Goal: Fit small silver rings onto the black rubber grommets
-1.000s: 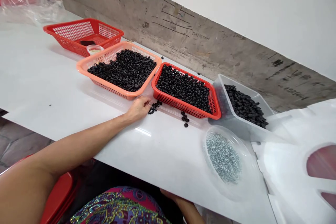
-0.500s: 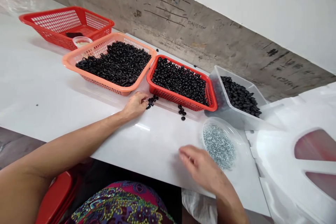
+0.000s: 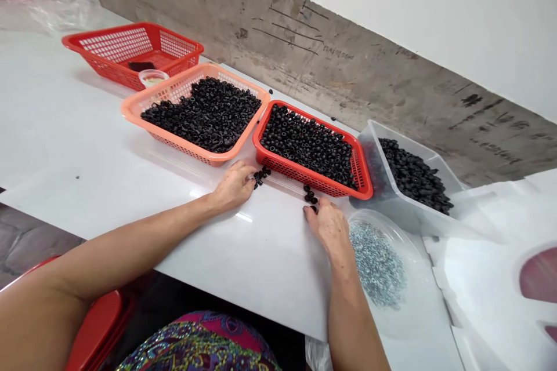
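My left hand [image 3: 232,186] rests on the white table [image 3: 87,145], its curled fingertips touching a small cluster of loose black rings [image 3: 261,175] in front of the red basket of black rings [image 3: 314,148]. My right hand [image 3: 331,226] lies palm down, its fingertips at a second small cluster of black rings [image 3: 310,196]. Whether either hand pinches a ring is hidden. A peach basket of black parts [image 3: 198,113] stands to the left of the red one.
A clear bin of black parts [image 3: 409,179] stands right of the red basket. A clear dish of small silver screws [image 3: 376,264] lies beside my right wrist. Farther left are a second red basket [image 3: 133,55] and a small cup [image 3: 153,77]; white foam [image 3: 500,278] is at right.
My right hand came up from below the table edge and moved forward to the loose rings by the red basket. My left hand has stayed at its cluster.
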Tool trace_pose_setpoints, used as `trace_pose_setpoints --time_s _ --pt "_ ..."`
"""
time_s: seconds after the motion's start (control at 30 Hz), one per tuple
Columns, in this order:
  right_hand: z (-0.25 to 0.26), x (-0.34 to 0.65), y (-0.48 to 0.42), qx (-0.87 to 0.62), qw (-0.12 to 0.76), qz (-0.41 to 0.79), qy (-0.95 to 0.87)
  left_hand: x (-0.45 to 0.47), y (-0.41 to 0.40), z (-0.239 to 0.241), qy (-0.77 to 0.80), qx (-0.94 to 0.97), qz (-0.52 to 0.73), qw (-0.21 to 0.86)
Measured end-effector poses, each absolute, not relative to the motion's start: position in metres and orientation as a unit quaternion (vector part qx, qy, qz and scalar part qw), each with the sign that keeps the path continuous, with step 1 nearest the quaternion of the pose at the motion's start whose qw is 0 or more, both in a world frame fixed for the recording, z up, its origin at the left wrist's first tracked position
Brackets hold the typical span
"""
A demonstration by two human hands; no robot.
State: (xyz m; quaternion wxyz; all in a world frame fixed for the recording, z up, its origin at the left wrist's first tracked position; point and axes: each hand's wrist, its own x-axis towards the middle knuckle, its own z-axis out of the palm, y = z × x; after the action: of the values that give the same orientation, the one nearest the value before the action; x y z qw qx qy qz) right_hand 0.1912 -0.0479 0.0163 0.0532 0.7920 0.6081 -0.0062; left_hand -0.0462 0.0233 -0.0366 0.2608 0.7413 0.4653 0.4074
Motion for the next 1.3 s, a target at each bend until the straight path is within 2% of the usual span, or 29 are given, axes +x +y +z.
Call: trace_pose_setpoints --time_s 0.17,0.27,0.33,0.4,0.47,0.57,0.73,0.87,1.07,1.17,1.3 --pt "0.008 0.198 -0.044 0.793 0.008 -0.021 0.608 -0.047 0.022 -0.037 0.452 0.761 0.403 0.234" --pt "0.008 0.200 -0.045 0.791 -0.085 -0.054 0.603 -0.046 0.015 -0.030 0.419 0.771 0.435 0.200" --pt "0.009 0.194 -0.049 0.770 -0.207 -0.136 0.588 -0.044 0.005 -0.025 0.368 0.785 0.454 0.204" --pt "0.010 0.182 -0.054 0.709 -0.323 -0.280 0.561 -0.040 -0.006 -0.021 0.310 0.804 0.449 0.238" --pt "0.010 0.167 -0.058 0.628 -0.389 -0.431 0.518 -0.038 -0.016 -0.019 0.261 0.817 0.428 0.286" --pt "0.008 0.146 -0.060 0.542 -0.429 -0.563 0.452 -0.036 -0.023 -0.018 0.220 0.819 0.398 0.350" --pt "0.002 0.135 -0.059 0.510 -0.441 -0.604 0.424 -0.036 -0.022 -0.012 0.230 0.809 0.357 0.406" --pt "-0.005 0.141 -0.058 0.538 -0.416 -0.544 0.491 -0.035 -0.019 -0.013 0.267 0.781 0.356 0.438" --pt "-0.018 0.155 -0.052 0.633 -0.381 -0.168 0.653 -0.032 -0.017 -0.019 0.325 0.768 0.348 0.428" --pt "-0.026 0.157 -0.045 0.615 -0.343 -0.059 0.707 -0.032 -0.017 -0.019 0.326 0.773 0.345 0.421" --pt "-0.020 0.157 -0.040 0.611 -0.300 0.015 0.732 -0.034 -0.016 -0.019 0.324 0.776 0.344 0.417"
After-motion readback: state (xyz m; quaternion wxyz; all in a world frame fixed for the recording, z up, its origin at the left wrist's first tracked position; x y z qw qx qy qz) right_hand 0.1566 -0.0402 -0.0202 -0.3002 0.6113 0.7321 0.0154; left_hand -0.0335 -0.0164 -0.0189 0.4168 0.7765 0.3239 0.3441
